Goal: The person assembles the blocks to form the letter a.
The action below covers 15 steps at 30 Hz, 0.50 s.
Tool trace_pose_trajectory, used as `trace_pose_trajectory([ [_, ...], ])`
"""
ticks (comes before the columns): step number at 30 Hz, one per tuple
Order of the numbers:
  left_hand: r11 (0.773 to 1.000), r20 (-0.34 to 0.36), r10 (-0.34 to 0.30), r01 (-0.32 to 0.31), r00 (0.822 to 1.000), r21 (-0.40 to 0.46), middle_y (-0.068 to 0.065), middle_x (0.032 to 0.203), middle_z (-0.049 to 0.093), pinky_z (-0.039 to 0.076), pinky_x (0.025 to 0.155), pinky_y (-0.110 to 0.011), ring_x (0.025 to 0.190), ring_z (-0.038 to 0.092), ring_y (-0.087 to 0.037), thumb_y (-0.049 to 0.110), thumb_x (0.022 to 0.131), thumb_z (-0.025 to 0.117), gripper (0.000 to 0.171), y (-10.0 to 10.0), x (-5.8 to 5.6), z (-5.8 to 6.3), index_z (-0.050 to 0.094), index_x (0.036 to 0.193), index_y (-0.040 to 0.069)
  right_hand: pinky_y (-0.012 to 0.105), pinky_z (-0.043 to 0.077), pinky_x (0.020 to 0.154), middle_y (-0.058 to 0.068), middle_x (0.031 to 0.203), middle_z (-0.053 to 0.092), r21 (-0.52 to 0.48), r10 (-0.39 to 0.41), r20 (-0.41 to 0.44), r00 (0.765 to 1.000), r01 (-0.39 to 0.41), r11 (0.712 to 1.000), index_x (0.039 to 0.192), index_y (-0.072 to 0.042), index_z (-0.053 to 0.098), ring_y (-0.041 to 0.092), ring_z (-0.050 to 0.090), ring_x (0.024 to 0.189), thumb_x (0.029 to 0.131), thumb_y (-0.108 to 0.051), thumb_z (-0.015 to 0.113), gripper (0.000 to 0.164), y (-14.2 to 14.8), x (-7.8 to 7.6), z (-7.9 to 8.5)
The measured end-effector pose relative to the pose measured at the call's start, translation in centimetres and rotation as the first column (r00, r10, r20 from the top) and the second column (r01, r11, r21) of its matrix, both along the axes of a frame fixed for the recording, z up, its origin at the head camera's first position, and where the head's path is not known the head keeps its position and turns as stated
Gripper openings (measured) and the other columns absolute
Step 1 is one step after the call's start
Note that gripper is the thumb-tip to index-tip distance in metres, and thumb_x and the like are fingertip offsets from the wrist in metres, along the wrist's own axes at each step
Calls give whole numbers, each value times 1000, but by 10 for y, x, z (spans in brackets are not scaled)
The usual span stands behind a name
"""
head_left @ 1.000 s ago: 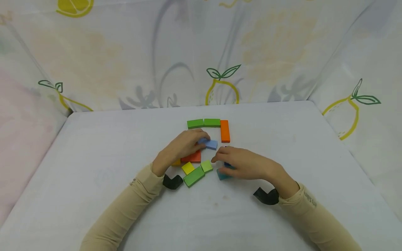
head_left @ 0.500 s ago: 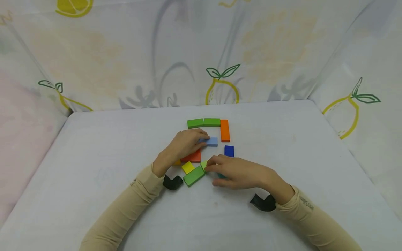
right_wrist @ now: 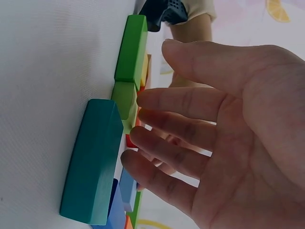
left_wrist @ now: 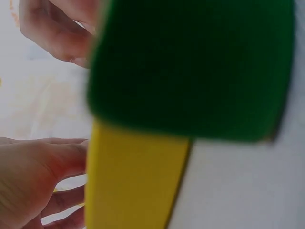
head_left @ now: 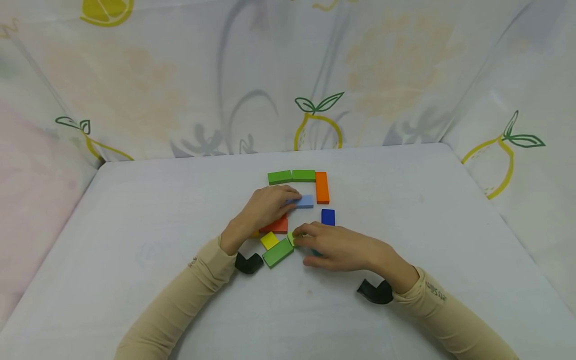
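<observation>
In the head view my left hand [head_left: 269,207] pinches a light blue block [head_left: 307,202] between thumb and fingers, its left end covered by them. My right hand [head_left: 343,247] is held low over a light green block [head_left: 290,238] and a teal block [head_left: 316,253], both partly hidden by it. From the right wrist, its fingers look loosely straight with nothing in them; the index fingertip overlaps the light green block's edge, and the teal block [right_wrist: 90,162] lies below the little finger. A dark green block [left_wrist: 190,67] and a yellow block [left_wrist: 136,176] fill much of the left wrist view.
Two green blocks [head_left: 303,175] and an orange block [head_left: 322,187] form a corner at the back. A dark blue block [head_left: 328,216] lies behind my right hand. Red [head_left: 275,226], yellow [head_left: 269,241] and green [head_left: 278,253] blocks lie nearer, on the white-covered table [head_left: 189,310].
The light blue block has turned straighter and shifted slightly back and right under my left fingers. My right hand has drawn back toward me, uncovering the dark blue block and covering part of the light green one.
</observation>
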<state>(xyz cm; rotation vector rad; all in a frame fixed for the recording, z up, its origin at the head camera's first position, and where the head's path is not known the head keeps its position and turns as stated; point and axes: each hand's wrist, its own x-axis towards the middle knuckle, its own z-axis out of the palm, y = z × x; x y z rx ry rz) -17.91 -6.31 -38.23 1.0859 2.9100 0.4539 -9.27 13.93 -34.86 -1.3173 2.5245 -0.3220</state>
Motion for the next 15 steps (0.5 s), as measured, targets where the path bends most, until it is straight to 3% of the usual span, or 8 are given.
trace_pose_trajectory([
  [15,999,-64,-13,16,998,40,1,116,64,54,79,-33,99,63,-17,22,92,61,27,4,0,-3,67,118,19,35,41,104,-1,137,50,35,-3,11,1000,2,999,129,-13,57,19,45,128,96,-32,54,39,1,-1,1],
])
